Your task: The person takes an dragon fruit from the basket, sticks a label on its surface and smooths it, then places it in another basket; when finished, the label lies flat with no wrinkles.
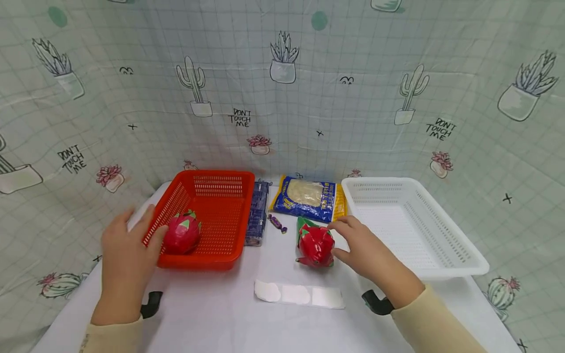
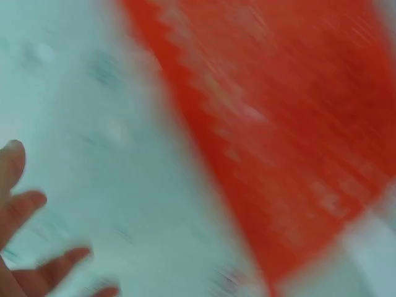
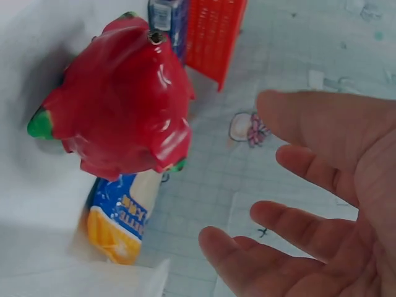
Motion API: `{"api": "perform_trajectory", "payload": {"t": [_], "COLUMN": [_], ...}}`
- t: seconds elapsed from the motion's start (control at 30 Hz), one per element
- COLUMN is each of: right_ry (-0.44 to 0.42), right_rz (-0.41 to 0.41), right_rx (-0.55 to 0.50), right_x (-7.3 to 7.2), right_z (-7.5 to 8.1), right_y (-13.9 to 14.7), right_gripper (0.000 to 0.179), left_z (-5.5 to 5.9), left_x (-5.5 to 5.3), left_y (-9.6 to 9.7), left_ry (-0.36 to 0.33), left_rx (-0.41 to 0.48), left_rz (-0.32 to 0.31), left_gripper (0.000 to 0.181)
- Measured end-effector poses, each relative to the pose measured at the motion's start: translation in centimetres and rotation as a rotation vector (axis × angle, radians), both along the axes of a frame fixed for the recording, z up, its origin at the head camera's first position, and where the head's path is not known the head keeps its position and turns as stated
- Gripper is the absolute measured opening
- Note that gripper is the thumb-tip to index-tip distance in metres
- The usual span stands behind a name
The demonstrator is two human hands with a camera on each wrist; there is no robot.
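Observation:
My left hand point(image 1: 128, 260) is at the left side of the red basket point(image 1: 218, 245), fingers loosely spread and nothing in them. Inside that basket lies a pink dragon fruit point(image 1: 182, 234) with green tips. The left wrist view is blurred; the hand's fingers point(image 2: 21, 213) appear apart from the basket's wall there. A second, glossy red dragon fruit point(image 1: 316, 246) rests on the white table. Just right of it is my right hand point(image 1: 364, 247), empty. In the right wrist view a gap separates the parted fingers point(image 3: 297, 229) from this dragon fruit point(image 3: 127, 99).
A white basket point(image 1: 454, 267) stands at the right. Behind the table dragon fruit lie a blue and yellow packet point(image 1: 304, 198) and a purple wrapped candy point(image 1: 277, 223). A dark blue box point(image 1: 257, 215) is beside the red basket. A white strip point(image 1: 295, 294) lies in front.

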State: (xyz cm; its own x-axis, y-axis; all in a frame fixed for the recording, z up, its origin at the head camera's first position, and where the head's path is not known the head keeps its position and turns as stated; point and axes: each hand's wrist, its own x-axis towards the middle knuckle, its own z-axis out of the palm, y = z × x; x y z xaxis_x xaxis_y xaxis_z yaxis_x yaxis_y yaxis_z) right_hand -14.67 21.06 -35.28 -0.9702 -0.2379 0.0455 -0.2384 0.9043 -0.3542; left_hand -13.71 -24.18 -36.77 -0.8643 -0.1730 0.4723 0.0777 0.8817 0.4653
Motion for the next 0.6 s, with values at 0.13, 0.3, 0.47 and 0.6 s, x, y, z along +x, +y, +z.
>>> {"api": "perform_trajectory", "payload": {"t": [0.13,0.3,0.47,0.6], "right_ry": [0.085,0.118,0.128,0.125], "right_rz": [-0.004,-0.010,0.010,0.026], "right_rx": [0.014,0.008,-0.015,-0.033], "right_x": [1.4,2.7,3.4,3.8], "right_z": [0.4,0.6,0.5,0.4], "right_y": [-0.1,0.2,0.5,0.9], "right_gripper": [0.051,0.047,0.042,0.041], "left_z": [1.5,1.7,-0.7,-3.2], "left_x": [1.4,1.9,0.8,-0.2], "left_y": [6.1,14.9,21.7,24.7], "left_ry": [0.232,-0.157,-0.447,-0.504], "left_rx": [-0.161,-0.346,-0.541,-0.625], "left_rz": [-0.342,-0.827,-1.068,-1.094], "left_gripper": [0.052,0.036,0.028,0.036]}}
